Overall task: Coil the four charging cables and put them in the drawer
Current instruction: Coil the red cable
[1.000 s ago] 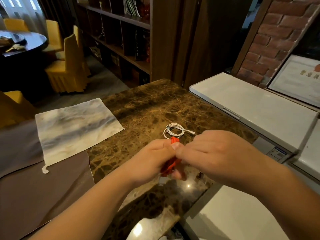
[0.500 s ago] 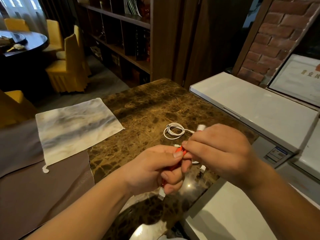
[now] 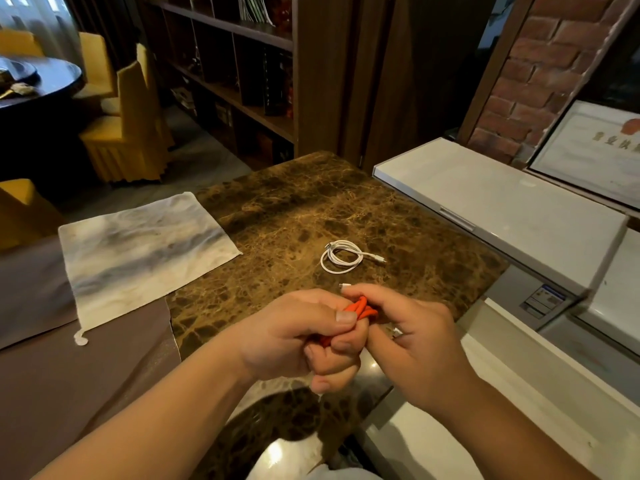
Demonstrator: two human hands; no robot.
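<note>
**Visitor:** How far along is the cable tidying?

**Onlooker:** One thin white charging cable (image 3: 341, 256) lies coiled in a loose ring on the brown veined marble countertop (image 3: 294, 216), one plug end trailing off to the right. That one looks done as a coil, though it is not yet put away

**Visitor:** And the hands?

**Onlooker:** Both are low over the near edge of the counter, close together. The left hand (image 3: 304, 336) is curled round a bundle of bright orange rubbery cable (image 3: 360, 308), thumb pressed on top. The right hand (image 3: 415, 341) has its fingers bent and pinches the same orange loops from the other side. A small white plug (image 3: 344, 286) pokes out just beyond its fingertips; which cable it belongs to I cannot tell

**Visitor:** So two of four?

**Onlooker:** Two are all I can see: one coiled, one being wound. The other two are out of sight, and I cannot make out a drawer, open or closed

**Visitor:** Anything else around?

**Onlooker:** A pale grey-and-white marbled cloth (image 3: 145, 251) lies flat to the left, well apart from the cables, and a white chest-like appliance (image 3: 502, 202) stands along the right side

**Visitor:** What remains, would you say?

**Onlooker:** Finishing the orange coil, coiling any others, and putting all four away
</note>
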